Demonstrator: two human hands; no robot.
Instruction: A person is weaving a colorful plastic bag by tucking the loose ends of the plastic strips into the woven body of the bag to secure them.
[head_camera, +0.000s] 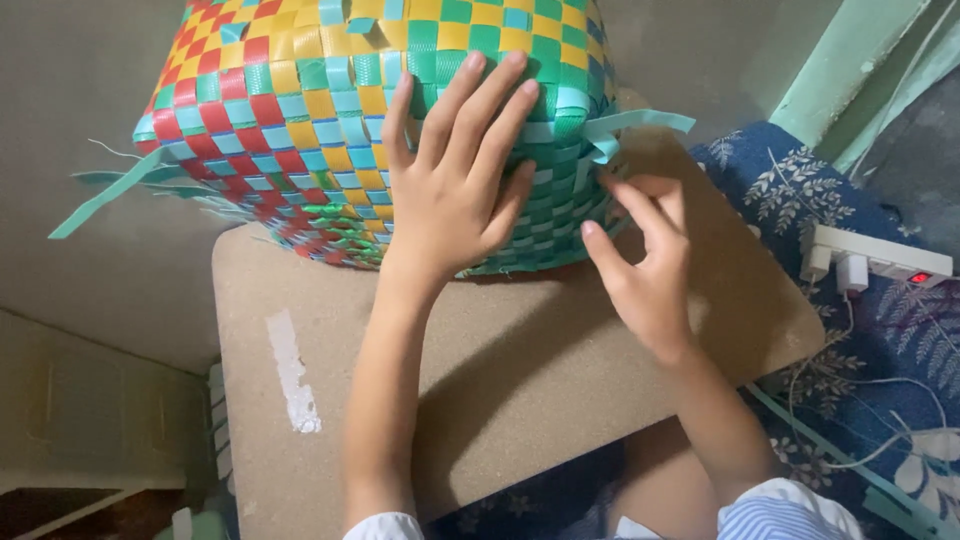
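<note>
At the upper centre of the frame, the left hand (455, 180) presses flat and open on the multicoloured woven plastic-strip basket (300, 120) (lying on the brown board surface (500, 380)), while the right hand (645, 255) pinches a loose teal strip (630, 125), which could slip and unweave if the grip slackens.

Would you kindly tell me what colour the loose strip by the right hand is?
Light teal strip, head view.

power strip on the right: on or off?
On. The white power strip on the floral cloth shows a lit red indicator at its right end, with white plugs inserted.
</note>
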